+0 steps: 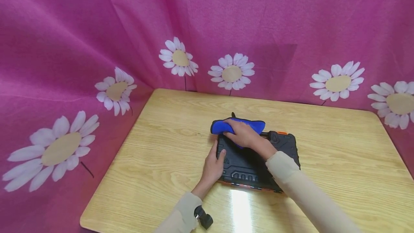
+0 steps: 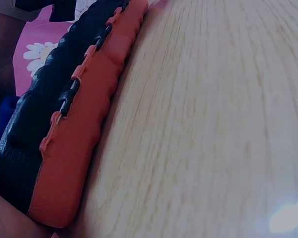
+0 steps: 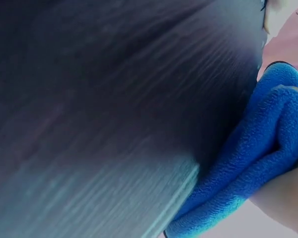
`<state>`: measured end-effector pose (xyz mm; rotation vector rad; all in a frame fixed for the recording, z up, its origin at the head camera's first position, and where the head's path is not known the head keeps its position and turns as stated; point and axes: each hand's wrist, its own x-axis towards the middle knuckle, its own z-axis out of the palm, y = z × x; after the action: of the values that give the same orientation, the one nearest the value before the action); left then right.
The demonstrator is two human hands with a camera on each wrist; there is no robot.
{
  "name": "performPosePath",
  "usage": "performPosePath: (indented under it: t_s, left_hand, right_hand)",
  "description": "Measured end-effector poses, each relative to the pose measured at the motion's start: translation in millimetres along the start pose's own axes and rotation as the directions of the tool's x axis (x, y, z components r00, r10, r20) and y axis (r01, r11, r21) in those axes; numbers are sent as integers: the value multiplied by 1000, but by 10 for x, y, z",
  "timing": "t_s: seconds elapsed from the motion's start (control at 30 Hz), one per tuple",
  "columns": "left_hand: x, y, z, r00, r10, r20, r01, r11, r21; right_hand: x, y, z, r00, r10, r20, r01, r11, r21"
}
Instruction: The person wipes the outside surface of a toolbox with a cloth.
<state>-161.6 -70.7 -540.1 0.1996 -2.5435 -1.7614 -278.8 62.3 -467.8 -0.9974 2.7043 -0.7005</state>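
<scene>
A black plastic case with an orange lower half lies flat and closed on the wooden table. My left hand grips its left side, the thumb over the lid and the fingers along the edge. In my right hand is a blue cloth with dark edging, bunched under the fingers at the far left corner of the lid. The right wrist view shows the fluffy cloth folded against the black lid. Part of the case is hidden under my right forearm.
The wooden table extends around the case on all sides. A pink curtain with white daisies hangs behind and to the left of it. An orange latch shows at the case's far edge.
</scene>
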Motion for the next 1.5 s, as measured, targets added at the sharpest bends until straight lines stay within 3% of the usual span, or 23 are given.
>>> performPosePath:
  t_s: [0.17, 0.33, 0.53, 0.93, 1.5]
  left_hand:
    - [-3, 3, -27, 1000, 13, 7, -13, 1000, 3]
    - [0, 9, -34, 1000, 7, 9, -7, 1000, -5]
    - [15, 0, -17, 1000, -3, 11, 3, 1000, -8]
    - [2, 31, 3, 999, -33, 9, 33, 999, -41]
    - [-15, 41, -2, 998, -56, -13, 55, 998, -41]
  right_hand:
    - [14, -15, -31, 998, 27, 63, -26, 999, -20]
    - [22, -10, -83, 988, 103, 115, -103, 995, -12]
    - [-23, 93, -121, 974, 187, 130, -186, 982, -22]
    - [-142, 272, -171, 970, 189, 150, -193, 981, 6]
    - [-299, 495, -318, 962, 202, 186, -188, 978, -88]
